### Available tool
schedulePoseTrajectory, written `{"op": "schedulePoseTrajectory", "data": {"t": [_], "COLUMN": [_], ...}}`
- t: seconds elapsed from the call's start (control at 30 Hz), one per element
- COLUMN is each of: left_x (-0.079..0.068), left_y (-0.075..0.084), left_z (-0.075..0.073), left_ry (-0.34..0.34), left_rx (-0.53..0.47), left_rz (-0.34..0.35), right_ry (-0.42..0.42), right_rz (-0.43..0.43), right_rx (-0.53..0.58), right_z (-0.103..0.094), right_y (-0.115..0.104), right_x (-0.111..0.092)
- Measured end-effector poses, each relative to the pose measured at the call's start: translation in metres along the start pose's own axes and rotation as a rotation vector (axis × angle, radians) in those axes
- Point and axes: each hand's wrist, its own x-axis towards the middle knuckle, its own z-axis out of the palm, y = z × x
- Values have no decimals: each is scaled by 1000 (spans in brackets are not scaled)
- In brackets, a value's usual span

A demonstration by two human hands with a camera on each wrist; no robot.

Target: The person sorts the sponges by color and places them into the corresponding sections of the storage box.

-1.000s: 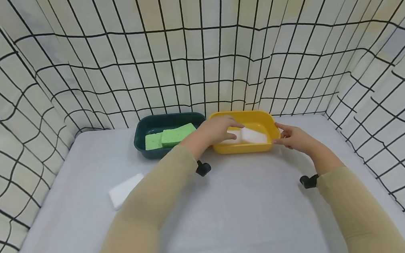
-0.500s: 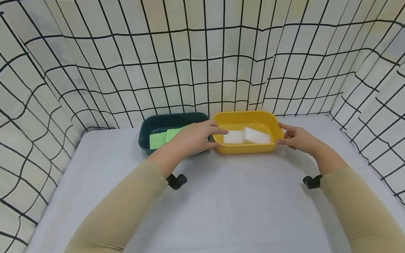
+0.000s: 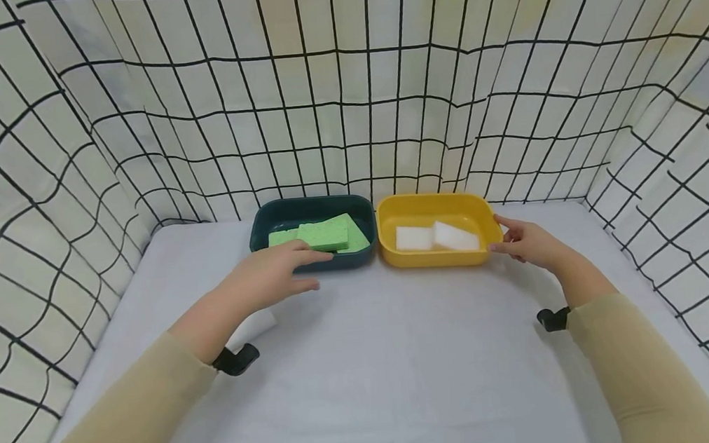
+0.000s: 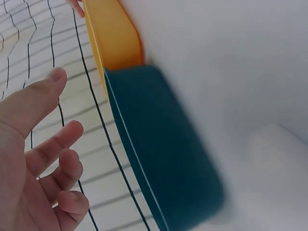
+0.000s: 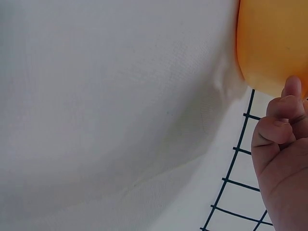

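In the head view my left hand [image 3: 273,274] is in the air in front of the dark green tray [image 3: 358,258], fingers spread and holding nothing. Green sponges [image 3: 324,236] lie in that tray, one resting on others. A white sponge [image 3: 257,326] on the table is partly hidden under my left wrist. My right hand [image 3: 530,243] holds the right end of the yellow tray [image 3: 436,259] between thumb and forefinger; its other fingers are curled in the right wrist view. Inside the yellow tray lie two white sponges [image 3: 414,238], side by side, one tilted.
Both trays stand side by side at the back of the white-covered table [image 3: 406,372]. A black wire grid [image 3: 357,102] backed with pale cloth rises behind them and along both sides.
My left hand has moved from over the yellow tray, past the green tray, leftward and toward me, with nothing in it. The right hand stays at the yellow tray's end.
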Motion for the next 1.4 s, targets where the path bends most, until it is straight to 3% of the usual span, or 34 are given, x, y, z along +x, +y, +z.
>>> {"op": "schedulePoseTrajectory", "data": {"t": [0.33,0.57,0.83,1.03,1.4], "left_x": [-66,-95,-113,-122,-126], "left_y": [-42,-54,-66,-75,-84], "left_z": [10,12,21,32,42], "left_ry": [8,-12,-73,-103,-133], "left_rx": [-28,-38,-22,11,22], "left_rz": [-157,-216,-277,-270,-264], "right_ry": [8,2,-2,-7,-10], "right_rz": [-4,-3,-12,-16,-8], "right_rx": [9,-5,24,23,39], "right_z": [-1,0,2,2,3], "right_y": [1,4,3,0,-2], "right_x": [-4,-6,-6,-4,-4]}}
